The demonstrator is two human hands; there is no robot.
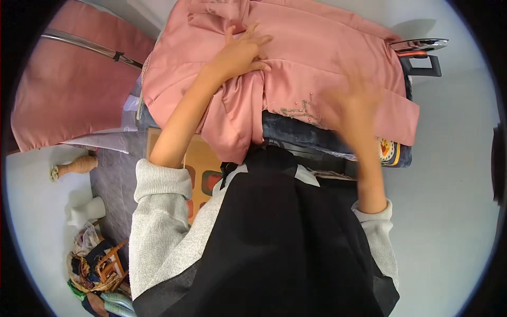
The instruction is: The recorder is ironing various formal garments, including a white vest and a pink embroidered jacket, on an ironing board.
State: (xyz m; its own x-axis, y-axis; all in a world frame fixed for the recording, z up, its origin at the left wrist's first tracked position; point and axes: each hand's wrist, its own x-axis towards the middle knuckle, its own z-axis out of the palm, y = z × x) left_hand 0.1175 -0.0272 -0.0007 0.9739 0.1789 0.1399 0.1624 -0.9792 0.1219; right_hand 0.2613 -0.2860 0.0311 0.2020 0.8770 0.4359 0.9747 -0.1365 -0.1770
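A pink satin garment (317,47) lies spread over a padded surface, with bead-like decoration near its front edge. My left hand (240,55) rests on the garment with fingers spread and nothing in them. Folds of the cloth bunch up beside that hand and hang over the front edge. Over the right part of the garment is my right hand (356,105), close to the beading. Motion smears its fingers, so whether it touches the cloth is unclear. Dark blue denim (306,132) shows beneath the pink cloth.
At the surface's right end sits an iron-like object (430,68) with a shiny metal plate and black handle. Pink fabric (79,79) hangs by a metal rail (90,48) on the left. A tan vase (79,165) and a filled basket (97,269) stand lower left.
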